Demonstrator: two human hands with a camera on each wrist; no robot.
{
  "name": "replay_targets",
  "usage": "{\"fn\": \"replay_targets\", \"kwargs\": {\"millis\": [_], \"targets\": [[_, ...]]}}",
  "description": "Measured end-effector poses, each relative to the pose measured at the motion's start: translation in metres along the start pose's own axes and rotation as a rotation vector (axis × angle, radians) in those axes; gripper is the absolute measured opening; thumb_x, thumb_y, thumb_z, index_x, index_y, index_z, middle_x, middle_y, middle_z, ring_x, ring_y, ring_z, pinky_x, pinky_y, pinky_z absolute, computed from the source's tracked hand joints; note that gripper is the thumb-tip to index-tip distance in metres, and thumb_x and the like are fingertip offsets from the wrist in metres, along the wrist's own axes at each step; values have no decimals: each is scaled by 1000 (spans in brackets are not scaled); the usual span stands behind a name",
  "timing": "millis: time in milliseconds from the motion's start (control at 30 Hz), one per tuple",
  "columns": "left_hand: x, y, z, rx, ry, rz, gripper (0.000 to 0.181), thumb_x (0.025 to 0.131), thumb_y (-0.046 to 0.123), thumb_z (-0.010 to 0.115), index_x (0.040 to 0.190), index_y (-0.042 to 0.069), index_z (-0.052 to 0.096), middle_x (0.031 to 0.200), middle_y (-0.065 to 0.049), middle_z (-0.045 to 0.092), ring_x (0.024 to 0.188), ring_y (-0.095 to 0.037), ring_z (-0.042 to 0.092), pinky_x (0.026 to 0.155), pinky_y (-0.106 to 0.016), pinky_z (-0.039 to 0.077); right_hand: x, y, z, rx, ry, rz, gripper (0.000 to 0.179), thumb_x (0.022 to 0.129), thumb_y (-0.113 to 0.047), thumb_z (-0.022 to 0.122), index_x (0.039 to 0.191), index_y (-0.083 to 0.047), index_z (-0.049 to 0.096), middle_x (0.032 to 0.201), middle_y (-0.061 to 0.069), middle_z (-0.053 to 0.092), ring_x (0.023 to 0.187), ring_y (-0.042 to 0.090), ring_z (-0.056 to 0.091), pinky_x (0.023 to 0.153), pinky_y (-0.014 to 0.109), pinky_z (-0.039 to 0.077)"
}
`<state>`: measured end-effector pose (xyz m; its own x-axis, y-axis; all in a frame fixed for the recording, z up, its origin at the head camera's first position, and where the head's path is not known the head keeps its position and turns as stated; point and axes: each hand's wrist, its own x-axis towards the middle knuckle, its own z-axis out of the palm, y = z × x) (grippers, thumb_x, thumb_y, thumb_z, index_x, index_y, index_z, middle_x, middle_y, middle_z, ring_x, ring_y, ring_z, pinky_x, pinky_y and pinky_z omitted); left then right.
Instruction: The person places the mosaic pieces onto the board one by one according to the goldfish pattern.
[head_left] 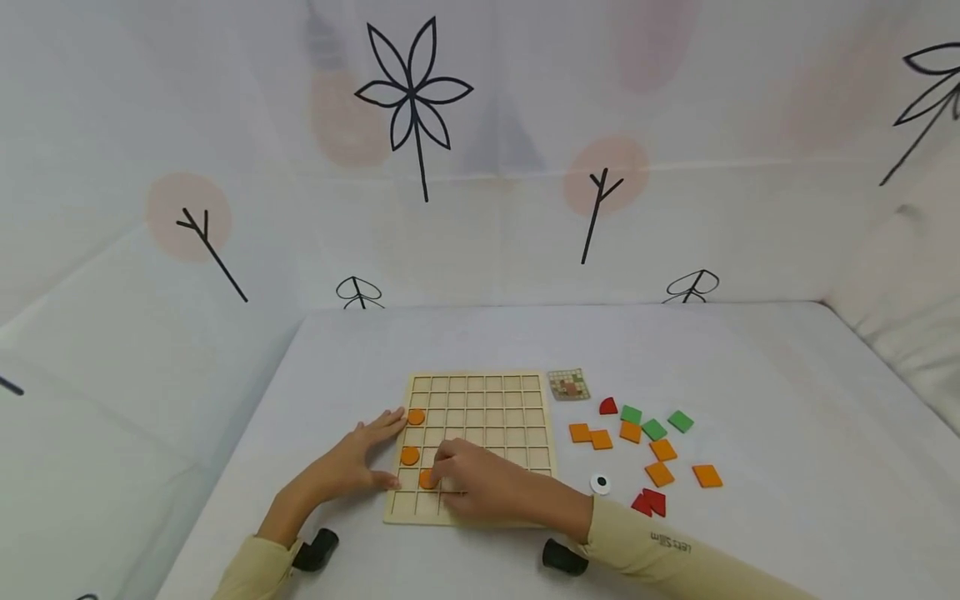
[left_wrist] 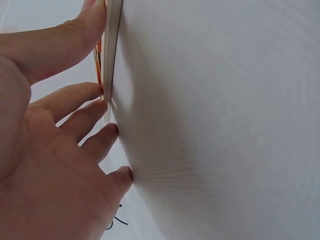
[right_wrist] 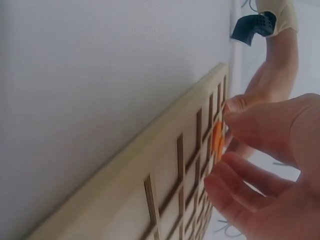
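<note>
A pale wooden grid board [head_left: 480, 408] lies on the table. My left hand [head_left: 348, 462] spreads along its left side, thumb and fingertips touching the edge; the left wrist view shows those fingers [left_wrist: 82, 120] against the rim. Over the lower left cells is my right hand [head_left: 480, 483], its bent fingertips at an orange disc [head_left: 427, 478]. Seen from the right wrist, thumb and fingers stand apart around orange [right_wrist: 217, 137] on the grid; the fingertips partly hide the disc. Two other orange discs, an upper one [head_left: 416, 417] and a lower one [head_left: 409, 456], sit along the left column.
Right of the board lie several orange squares [head_left: 660, 475], green squares [head_left: 681, 421] and red pieces [head_left: 654, 502]. A white disc with a black centre [head_left: 600, 484] is near them. A small patterned card [head_left: 569, 384] lies by the upper right corner. Black wrist devices [head_left: 564, 557] sit below both wrists.
</note>
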<state>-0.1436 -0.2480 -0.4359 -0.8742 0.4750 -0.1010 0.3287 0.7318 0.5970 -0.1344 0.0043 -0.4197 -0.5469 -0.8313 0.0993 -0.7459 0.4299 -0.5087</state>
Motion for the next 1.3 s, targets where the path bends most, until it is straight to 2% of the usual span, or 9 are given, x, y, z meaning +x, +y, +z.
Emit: {"fn": "replay_targets", "kwargs": {"millis": [133,300,667,800,1067,1200,1300], "targets": [[1,2,0,3,3,-11,87,73,30,79,145,5,37,154,-11,26,141,-36,18,112,-58,7,-12,2,-12,-16,-22,19,18,85,-12,64,101,-16,71,108,-4,57,92,4,51,79,16,48],[1,3,1,8,7,-16,88,72,29,80,144,4,37,153,-11,26,141,-36,18,112,-57,7,-28,4,-28,12,-41,74,17,85,-13,66,101,-15,70,105,-7,57,92,5,52,83,20,48],[0,1,1,14,7,-29,89,71,28,81,145,5,37,154,-9,26,141,-34,18,113,-56,8,-58,23,-51,6,-26,150,14,87,-15,67,100,-14,70,103,-8,57,92,11,54,81,26,51],[1,1,2,8,7,-23,89,71,30,81,145,4,37,153,-10,27,141,-34,18,112,-57,7,-69,31,-57,16,-1,149,14,87,-15,67,100,-12,69,101,-8,56,91,15,56,79,25,51],[0,0,1,-2,4,-18,90,71,32,80,145,4,37,153,-11,26,141,-35,17,112,-58,7,-86,46,-75,-4,88,143,15,85,-11,68,100,-10,68,103,-7,57,90,18,58,76,31,54],[0,-1,1,-2,3,-10,89,72,31,80,145,4,37,153,-11,26,141,-36,17,112,-58,7,-94,55,-85,-44,126,154,18,83,-9,70,101,-10,68,105,-4,59,108,28,57,84,39,53],[0,-1,1,0,5,-6,89,72,31,80,145,3,37,153,-12,26,141,-36,18,112,-59,7,-100,62,-93,-40,141,169,20,82,-6,71,101,-9,68,108,0,61,111,33,56,84,43,53]]}}
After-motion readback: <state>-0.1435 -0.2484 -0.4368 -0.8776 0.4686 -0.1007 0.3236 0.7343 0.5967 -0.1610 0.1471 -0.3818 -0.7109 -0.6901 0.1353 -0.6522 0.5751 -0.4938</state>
